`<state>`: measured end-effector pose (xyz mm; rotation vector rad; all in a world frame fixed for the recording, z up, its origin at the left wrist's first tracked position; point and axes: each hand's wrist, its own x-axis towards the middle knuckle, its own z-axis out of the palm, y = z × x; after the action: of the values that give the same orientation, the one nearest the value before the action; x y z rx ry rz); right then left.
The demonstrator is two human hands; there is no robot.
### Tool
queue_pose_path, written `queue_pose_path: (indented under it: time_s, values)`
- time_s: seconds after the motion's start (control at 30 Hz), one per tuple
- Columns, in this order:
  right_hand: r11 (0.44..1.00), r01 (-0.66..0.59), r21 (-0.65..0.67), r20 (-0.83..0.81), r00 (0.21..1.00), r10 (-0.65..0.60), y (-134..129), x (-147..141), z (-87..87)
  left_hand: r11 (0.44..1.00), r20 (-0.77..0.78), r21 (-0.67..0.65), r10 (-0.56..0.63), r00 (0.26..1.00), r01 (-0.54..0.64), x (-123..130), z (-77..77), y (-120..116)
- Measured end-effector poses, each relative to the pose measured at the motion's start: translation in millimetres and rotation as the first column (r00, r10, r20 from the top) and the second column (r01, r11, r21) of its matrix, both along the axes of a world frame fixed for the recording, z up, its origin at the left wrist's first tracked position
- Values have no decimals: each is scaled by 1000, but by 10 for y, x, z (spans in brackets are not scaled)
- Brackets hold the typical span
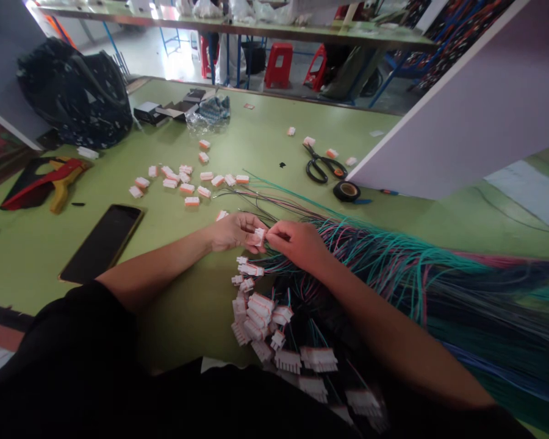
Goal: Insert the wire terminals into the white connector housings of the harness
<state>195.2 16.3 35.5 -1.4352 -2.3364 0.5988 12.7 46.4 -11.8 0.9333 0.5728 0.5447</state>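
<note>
Between the thumb and fingers of my left hand (236, 232) is a small white connector housing (259, 236) with an orange part. My right hand (299, 241) is pinched close against the housing's right side. What its fingertips hold is too small to make out, though thin wires run close by. A large bundle of teal, pink and dark wires (384, 244) spreads to the right, partly under my right forearm. Wired white connectors (260, 311) lie heaped below my hands. Loose white-and-orange housings (187, 189) are scattered on the green table beyond my left hand.
A phone (101, 244) and a red-and-yellow tool (46, 183) lie at left. Black scissors (322, 166) and a roll of black tape (346, 191) are at the back right, beside a pale upright panel (462, 110). A dark bag (75, 91) and small boxes (165, 111) stand farther back.
</note>
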Motion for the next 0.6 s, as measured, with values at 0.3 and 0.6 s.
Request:
queue_pose_path:
  time_s: [0.3, 0.6]
  values:
    - [973, 194, 126, 484, 844, -231, 752, 384, 153, 984, 2, 34, -176, 984, 176, -18, 59, 16]
    - [985, 30, 169, 711, 688, -143, 772, 105, 19, 984, 5, 23, -174, 985, 174, -10, 51, 23]
